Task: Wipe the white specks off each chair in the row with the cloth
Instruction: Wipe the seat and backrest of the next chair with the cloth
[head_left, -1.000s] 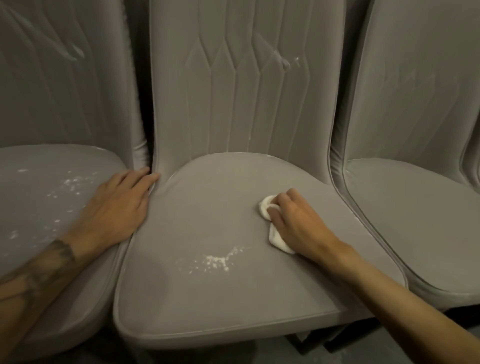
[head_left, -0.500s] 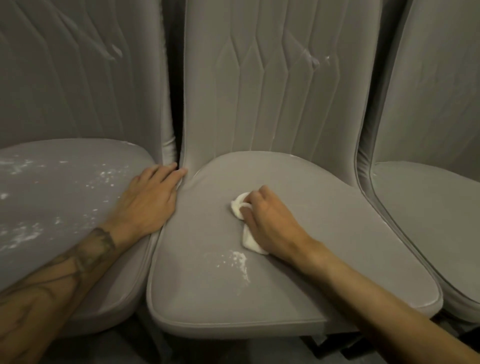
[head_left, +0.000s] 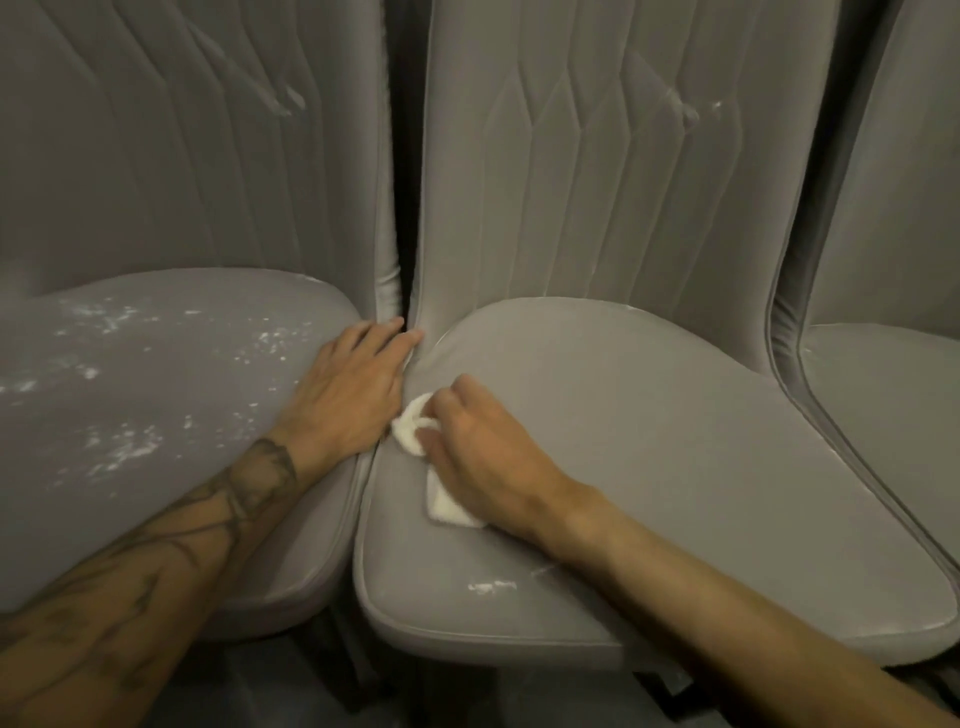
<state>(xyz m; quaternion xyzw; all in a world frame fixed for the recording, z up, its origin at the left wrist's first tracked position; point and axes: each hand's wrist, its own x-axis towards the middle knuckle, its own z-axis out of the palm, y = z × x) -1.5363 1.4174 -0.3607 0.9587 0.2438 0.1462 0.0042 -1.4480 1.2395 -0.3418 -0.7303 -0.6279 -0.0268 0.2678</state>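
Three grey padded chairs stand side by side. My right hand (head_left: 485, 457) holds a small white cloth (head_left: 410, 423) with curled fingers and presses it on the left part of the middle chair's seat (head_left: 675, 441). A small patch of white specks (head_left: 491, 586) lies near that seat's front edge, just in front of my wrist. My left hand (head_left: 348, 389) rests flat on the right edge of the left chair's seat (head_left: 156, 389), fingers straight, next to the cloth. Many white specks (head_left: 119, 447) cover the left seat.
The right chair's seat (head_left: 893, 405) shows at the right edge. White marks sit on the middle backrest (head_left: 691, 111) and on the left backrest (head_left: 285, 104). A dark narrow gap (head_left: 402, 208) separates the left and middle backrests. Dark floor lies below the seats.
My right hand has swept the cloth leftward across the middle seat until it is beside my left hand. The speck patch is smaller and nearer the front edge. The view has shifted left.
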